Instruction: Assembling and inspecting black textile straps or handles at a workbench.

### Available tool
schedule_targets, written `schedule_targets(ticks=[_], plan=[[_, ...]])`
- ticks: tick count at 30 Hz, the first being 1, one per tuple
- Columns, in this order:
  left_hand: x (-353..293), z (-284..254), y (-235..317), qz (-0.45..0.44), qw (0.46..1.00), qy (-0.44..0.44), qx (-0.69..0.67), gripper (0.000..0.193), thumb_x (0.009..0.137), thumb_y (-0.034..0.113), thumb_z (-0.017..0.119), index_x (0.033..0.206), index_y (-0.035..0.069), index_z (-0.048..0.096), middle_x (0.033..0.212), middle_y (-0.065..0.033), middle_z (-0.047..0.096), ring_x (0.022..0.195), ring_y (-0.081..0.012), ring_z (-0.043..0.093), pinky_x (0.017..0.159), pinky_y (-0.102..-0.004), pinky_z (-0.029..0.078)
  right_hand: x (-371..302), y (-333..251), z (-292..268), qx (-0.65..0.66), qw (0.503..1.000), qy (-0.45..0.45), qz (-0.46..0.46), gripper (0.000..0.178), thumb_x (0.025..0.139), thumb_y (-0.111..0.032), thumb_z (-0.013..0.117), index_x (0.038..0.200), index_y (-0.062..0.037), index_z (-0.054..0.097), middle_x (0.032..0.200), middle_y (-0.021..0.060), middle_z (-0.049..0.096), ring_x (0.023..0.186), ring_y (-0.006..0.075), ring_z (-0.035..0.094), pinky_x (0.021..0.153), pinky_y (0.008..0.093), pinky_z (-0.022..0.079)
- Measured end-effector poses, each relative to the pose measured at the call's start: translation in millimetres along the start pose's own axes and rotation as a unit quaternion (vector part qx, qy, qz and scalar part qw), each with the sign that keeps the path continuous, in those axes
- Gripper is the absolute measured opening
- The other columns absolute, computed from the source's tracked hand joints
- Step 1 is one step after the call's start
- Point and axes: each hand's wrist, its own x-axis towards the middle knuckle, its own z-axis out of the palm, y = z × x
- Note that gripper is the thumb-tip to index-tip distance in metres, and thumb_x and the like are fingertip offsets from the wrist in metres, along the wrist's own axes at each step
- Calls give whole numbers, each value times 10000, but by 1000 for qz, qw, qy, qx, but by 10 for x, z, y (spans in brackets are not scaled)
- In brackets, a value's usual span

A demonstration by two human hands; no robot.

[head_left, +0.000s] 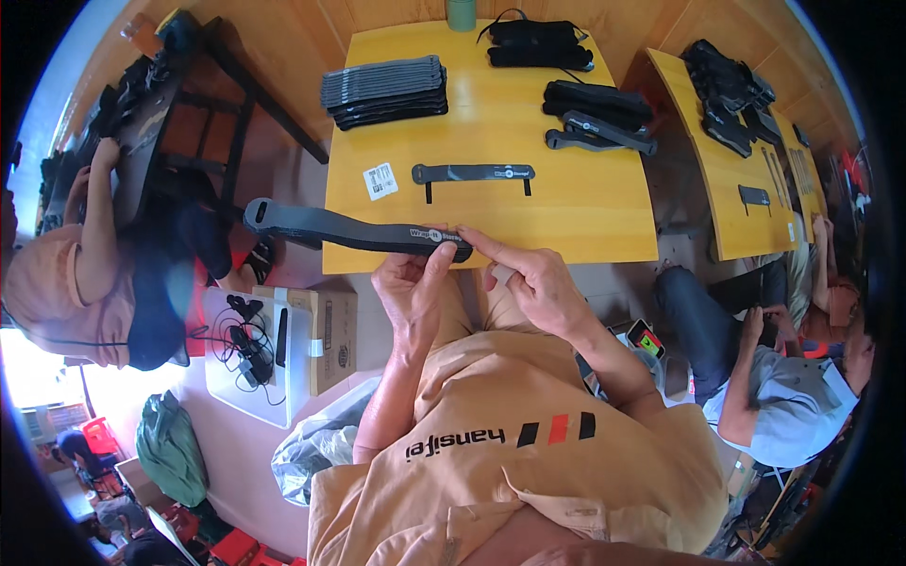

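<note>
A bundle of stacked grey-and-black hook-and-loop straps (330,229) is held level over the table's near edge, its slotted end reaching out to the left. My left hand (411,292) grips it near the right end, thumb on the printed face. My right hand (533,283) has its fingertips at that same right end; its other fingers are curled, with a pale wrap around one of them. Beyond the bundle, a single grey strap (462,174) lies on the yellow table (566,222), two short black tabs sticking out from it. A white label (380,181) lies to its left.
At the table's back left stands a neat stack of straps (382,90). Black bundles (538,45) and loose straps (599,132) lie back right, near a green container (461,14). Co-workers sit on both sides. A clear bin with cables (250,354) stands lower left.
</note>
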Motion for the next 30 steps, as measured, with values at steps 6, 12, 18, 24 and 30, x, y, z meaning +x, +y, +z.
schedule_targets(ticks=[6,12,18,24,30], plan=[[54,-33,97,-73,995,-12,-63,180,791,72,629,947,-14,599,817,-56,623,718,-82,581,667,-209,479,4,-63,14,-116,987,63,-89,565,709,84,491,1209,-178,506,788,87,619,647,210,594,601,311,478],[26,-67,61,-60,997,-36,-45,186,802,125,617,931,-8,603,821,-63,629,730,-113,606,659,-240,508,68,71,-54,93,994,-61,-16,604,675,149,419,1190,-147,528,878,120,618,616,163,576,604,253,470],[17,-11,83,-48,998,-2,-43,180,810,108,598,939,-17,600,811,-67,630,720,-112,607,655,-237,507,69,96,-18,258,964,-58,28,544,712,106,476,1179,-166,539,837,114,615,604,169,574,591,253,470],[50,-9,140,-83,996,-27,-12,189,809,105,603,943,-27,597,805,-67,629,708,-115,607,651,-228,506,24,-73,-25,-153,976,60,-139,532,696,99,520,1172,-140,541,832,74,637,674,233,595,580,315,475],[5,-14,64,-50,998,-26,2,195,788,74,625,948,-32,594,814,-68,628,721,-117,606,661,-229,506,-10,-62,13,-129,985,73,-89,529,689,106,512,1157,-138,555,747,75,613,629,238,574,568,309,463]])
